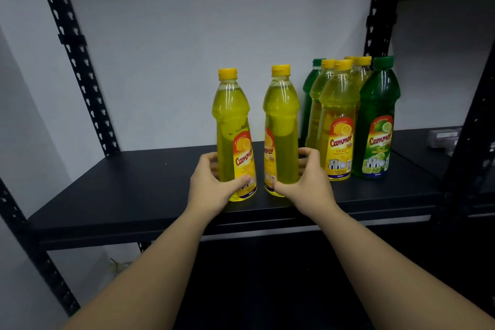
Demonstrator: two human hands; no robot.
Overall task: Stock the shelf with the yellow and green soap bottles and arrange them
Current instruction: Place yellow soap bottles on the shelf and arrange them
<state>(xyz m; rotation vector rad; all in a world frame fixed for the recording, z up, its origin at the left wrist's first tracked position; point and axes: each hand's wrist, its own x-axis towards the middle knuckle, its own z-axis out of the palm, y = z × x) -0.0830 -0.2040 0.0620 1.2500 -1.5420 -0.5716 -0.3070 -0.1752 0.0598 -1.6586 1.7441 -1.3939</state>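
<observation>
In the head view, two yellow bottles are held upright near the front edge of a black shelf (134,182), one in each hand. The left bottle (233,131) is gripped low on its body by the left hand (214,185): the thumb is laid across the lower label at the front, and the fingers are curled round the far left side. The right bottle (280,128) is gripped at the same height by the right hand (305,182), with the thumb pressed near the base at the front and the fingers wrapped round the right side. Both bases are seen at the shelf surface; whether they rest on it fully cannot be told. A narrow gap is left between the two held bottles, and their yellow caps are level with each other.

Just right of the right hand, a cluster of bottles is stood on the same shelf. Nearest the right hand's fingers is a front yellow bottle (338,126), its lemon label turned forward. Touching it on its far side from the grip is a front green bottle (379,120) with a lime label. Behind these, further yellow bottles (361,75) and a rear green bottle (310,83) are partly hidden. Beyond the cluster, well apart from both hands, a small pale object (443,138) is seen blurred at the right end of the shelf. Black perforated uprights (77,61) are set against a white wall (187,21) behind.
</observation>
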